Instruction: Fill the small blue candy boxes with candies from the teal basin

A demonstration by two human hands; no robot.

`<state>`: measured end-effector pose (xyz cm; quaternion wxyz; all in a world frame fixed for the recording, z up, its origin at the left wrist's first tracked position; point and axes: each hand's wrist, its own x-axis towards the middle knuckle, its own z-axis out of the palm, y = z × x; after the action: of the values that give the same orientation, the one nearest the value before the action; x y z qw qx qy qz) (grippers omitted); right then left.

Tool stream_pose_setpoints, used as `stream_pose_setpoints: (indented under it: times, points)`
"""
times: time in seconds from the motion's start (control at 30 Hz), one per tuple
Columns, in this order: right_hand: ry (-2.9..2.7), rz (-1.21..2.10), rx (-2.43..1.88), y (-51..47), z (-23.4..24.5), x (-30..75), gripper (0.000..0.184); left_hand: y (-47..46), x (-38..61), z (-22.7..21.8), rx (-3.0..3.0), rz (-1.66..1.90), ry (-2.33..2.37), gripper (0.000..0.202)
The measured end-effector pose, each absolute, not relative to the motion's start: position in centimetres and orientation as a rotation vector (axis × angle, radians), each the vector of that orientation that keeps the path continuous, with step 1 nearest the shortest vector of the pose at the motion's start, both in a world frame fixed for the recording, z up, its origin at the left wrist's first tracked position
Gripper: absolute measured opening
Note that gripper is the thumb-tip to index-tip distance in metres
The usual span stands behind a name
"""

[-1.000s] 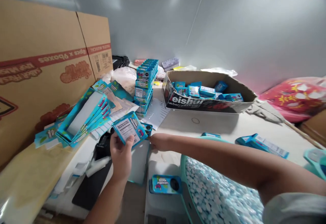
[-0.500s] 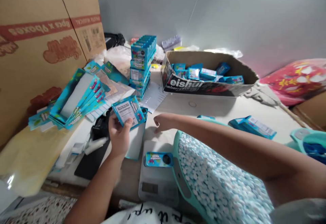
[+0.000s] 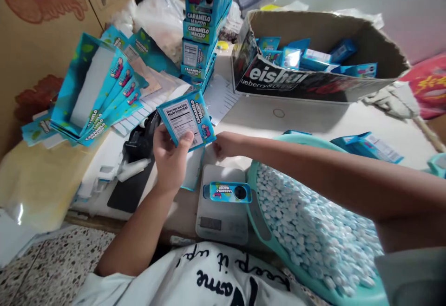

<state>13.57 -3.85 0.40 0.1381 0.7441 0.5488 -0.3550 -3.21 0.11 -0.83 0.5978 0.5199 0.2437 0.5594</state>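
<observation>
Camera has tipped down since a second ago: white shirt with black lettering [image 3: 216,273] now fills the bottom edge, wall mostly out of view. Left hand [image 3: 170,157] has stayed clamped on the small blue flat-folded cardboard candy box [image 3: 187,119], nutrition-label side facing the camera, thumb on its lower edge, box raised a bit and tilted (text reads "CARAMELO MACIZO"). Right hand [image 3: 226,144] sits just right of that box, low over the white tabletop [image 3: 299,120], fingers curled loosely; cannot tell if it grips anything.

Below the hands: grey digital kitchen scale [image 3: 223,204] with one blue oblong candy case with a dark round window [image 3: 228,192] lying flat on its platform. Touching the scale's right side, a teal plastic basin full of small white-blue tablets [image 3: 310,231], right forearm crossing over it.

Left: fan of flat blue carton blanks [image 3: 101,97] leaning near the big brown shipping carton [image 3: 38,22]. Rear centre: stack of assembled blue boxes [image 3: 204,22]. Rear right: open cardboard tray with black printed flap [image 3: 313,81], loose blue boxes inside.
</observation>
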Motion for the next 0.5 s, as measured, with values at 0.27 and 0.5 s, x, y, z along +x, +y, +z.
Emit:
stream_pose_setpoints:
  times: [0.27, 0.5]
  points:
    - [1.435, -0.754, 2.062, -11.9, 12.9, 15.2, 0.035, -0.5, -3.6, -0.5, 1.125, 1.285, 0.620, 0.046]
    - [1.524, -0.485, 2.142, -9.1, 11.4, 21.9, 0.027, -0.8, -3.9, -0.9, 1.071, 1.222, 0.678, 0.039]
